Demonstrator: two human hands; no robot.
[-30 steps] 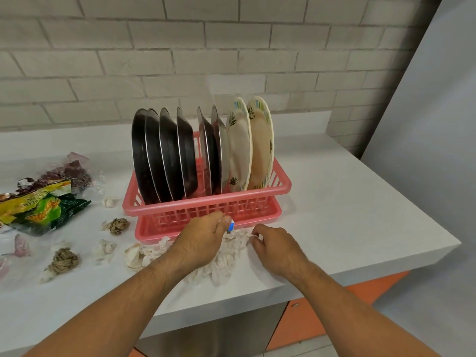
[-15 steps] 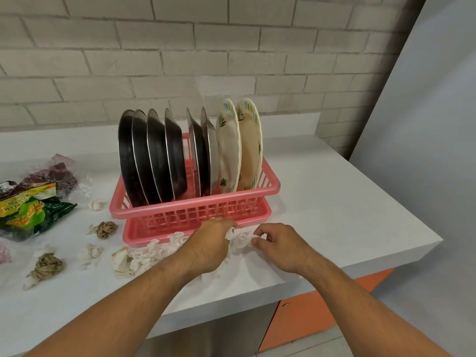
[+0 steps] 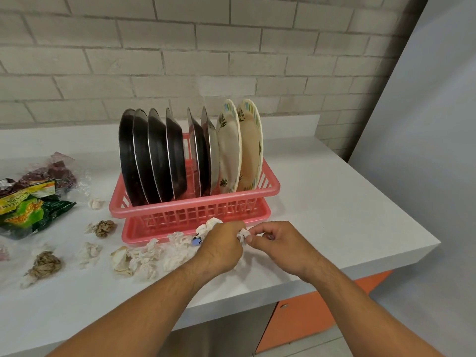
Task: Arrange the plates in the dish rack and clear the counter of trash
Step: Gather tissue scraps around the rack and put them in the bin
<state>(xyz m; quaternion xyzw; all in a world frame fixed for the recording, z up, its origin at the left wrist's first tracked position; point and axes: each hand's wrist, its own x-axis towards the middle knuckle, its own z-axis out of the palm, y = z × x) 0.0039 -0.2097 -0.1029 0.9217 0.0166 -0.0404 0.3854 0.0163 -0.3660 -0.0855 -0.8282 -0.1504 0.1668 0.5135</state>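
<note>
Fingers of left hand [image 3: 222,246] and right hand [image 3: 281,244] pinch crumpled white tissue [image 3: 209,225] beside latticed pink rack [image 3: 195,210].

Right hand [image 3: 280,243] moved against left hand [image 3: 221,247] (fingers [image 3: 253,238] pinching tissue [image 3: 242,235]).

Lightly haired bare forearms [image 3: 144,305] end in a bare left hand [image 3: 221,251] and right hand [image 3: 282,244].

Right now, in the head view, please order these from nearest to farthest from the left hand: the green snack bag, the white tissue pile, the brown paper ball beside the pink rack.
1. White tissue pile: against the left hand, partly gripped.
2. Brown paper ball: farther left, by the pink rack's corner.
3. Green snack bag: farthest, at the view's left edge.
</note>
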